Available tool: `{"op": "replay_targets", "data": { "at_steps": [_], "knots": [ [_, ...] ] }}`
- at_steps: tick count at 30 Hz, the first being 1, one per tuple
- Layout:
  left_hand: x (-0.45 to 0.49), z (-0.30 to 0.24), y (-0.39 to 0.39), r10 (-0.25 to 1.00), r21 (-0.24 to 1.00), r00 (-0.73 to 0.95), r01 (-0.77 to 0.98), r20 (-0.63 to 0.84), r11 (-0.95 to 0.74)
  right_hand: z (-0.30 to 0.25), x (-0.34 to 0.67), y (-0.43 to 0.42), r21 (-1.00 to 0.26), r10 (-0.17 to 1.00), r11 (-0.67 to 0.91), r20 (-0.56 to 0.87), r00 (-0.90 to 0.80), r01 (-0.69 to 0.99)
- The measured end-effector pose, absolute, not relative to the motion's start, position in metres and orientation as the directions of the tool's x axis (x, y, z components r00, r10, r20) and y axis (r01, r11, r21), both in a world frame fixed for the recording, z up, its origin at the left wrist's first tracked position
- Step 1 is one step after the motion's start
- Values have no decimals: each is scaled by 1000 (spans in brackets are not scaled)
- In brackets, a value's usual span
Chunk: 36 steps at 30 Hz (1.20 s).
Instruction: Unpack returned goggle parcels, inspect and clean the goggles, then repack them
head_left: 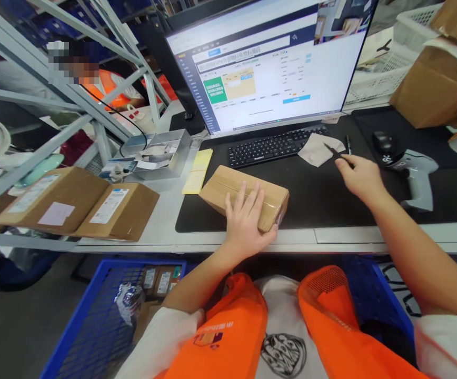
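A taped brown cardboard box (248,189) lies on the black desk mat, close to the desk's front edge. My left hand (248,223) rests on top of it with the fingers spread. Between the fingers of my right hand (360,176) is a slim dark pointed tool (333,151); whether it is a knife or a pen I cannot tell. Its tip is over a pale, crumpled piece of paper or cloth (319,149) by the keyboard (276,147). A black marker (348,143) lies just beyond my right hand.
A monitor (268,68) stands behind the keyboard. Right of my hand are a mouse (386,142) and a grey barcode scanner (420,179). Yellow slips (197,171), a grey tray (169,152) and labelled boxes (118,210) sit left. Below is a blue crate (74,326). Another person (113,89) is beyond the frame.
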<state>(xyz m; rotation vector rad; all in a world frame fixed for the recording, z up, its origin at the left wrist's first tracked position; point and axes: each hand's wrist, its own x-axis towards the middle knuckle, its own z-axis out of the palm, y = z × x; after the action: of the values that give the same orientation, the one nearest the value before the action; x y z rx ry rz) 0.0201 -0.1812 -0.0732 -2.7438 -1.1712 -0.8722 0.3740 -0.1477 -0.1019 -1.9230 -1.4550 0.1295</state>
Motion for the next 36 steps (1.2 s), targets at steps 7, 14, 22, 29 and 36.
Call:
{"op": "replay_targets", "data": {
  "at_steps": [7,14,22,29,36],
  "knots": [
    [-25,-64,-199,706,374,476,616,525,-693,-96,265,-115,-941,991,127,135,2,313],
    [-129,-59,-208,842,889,-311,285,440,-359,-101,176,-109,-980,963,-87,-37,-268,-177],
    [-125,-57,-159,877,978,-468,-108,109,-180,-77,172,-155,-982,961,-32,21,-275,-187],
    [-59,-72,-37,992,980,124,-192,-32,55,-60,228,-238,-972,987,157,146,-73,174],
    [-55,-60,-34,967,964,-55,114,247,-240,-85,268,-269,-684,956,281,143,-255,673]
  ]
}}
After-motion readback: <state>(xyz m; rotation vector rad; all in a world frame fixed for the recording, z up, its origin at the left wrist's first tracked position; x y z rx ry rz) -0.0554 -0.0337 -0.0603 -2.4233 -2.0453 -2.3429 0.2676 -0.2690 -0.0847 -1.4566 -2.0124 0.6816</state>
